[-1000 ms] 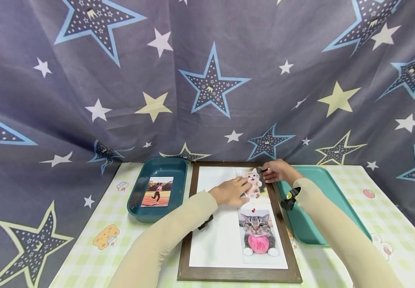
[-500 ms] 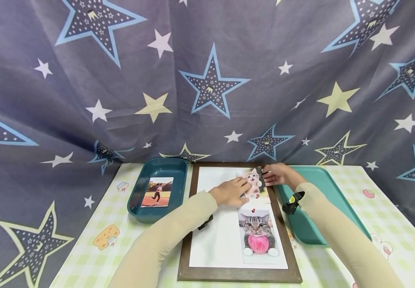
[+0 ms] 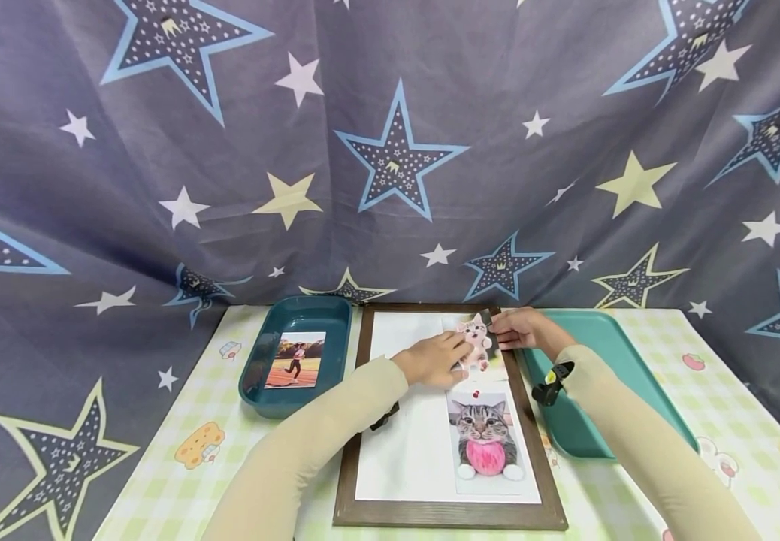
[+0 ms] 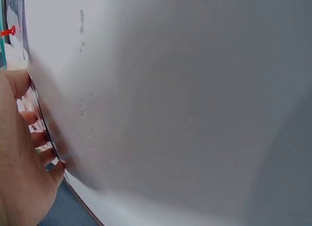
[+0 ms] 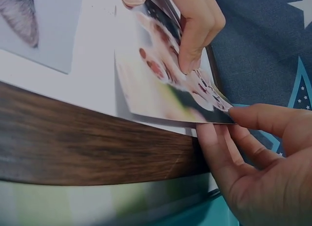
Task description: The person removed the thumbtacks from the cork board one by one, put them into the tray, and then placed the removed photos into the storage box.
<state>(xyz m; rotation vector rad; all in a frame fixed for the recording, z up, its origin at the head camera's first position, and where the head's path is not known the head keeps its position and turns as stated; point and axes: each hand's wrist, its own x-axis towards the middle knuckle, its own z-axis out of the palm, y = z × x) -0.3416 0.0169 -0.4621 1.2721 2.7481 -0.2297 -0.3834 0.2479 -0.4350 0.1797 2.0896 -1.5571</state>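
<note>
A kitten photo [image 3: 476, 340] lies at the upper right of a white board in a brown wooden frame [image 3: 451, 515]. My left hand [image 3: 433, 362] rests on its left part, fingers bent a little and pressing the print, thumb spread toward the lower edge. At the upper right corner, my right hand [image 5: 263, 153] pinches the photo, thumb above and fingers beneath; that side of the print stands slightly off the board. Below it is a tabby cat photo [image 3: 488, 443] with a pink ball, with a red pushpin [image 3: 476, 394] at its top edge.
Left of the frame stands a dark teal tray [image 3: 264, 406] holding a runner photo [image 3: 295, 361]. A green tray [image 3: 600, 376] sits to the right, under my right forearm. The checked tablecloth [image 3: 160, 496] ends at a starry curtain [image 3: 390, 248] behind.
My right hand has turned slightly at the photo's upper right corner, and that corner now shows more, tipped up over the frame's edge. The left hand stays in place.
</note>
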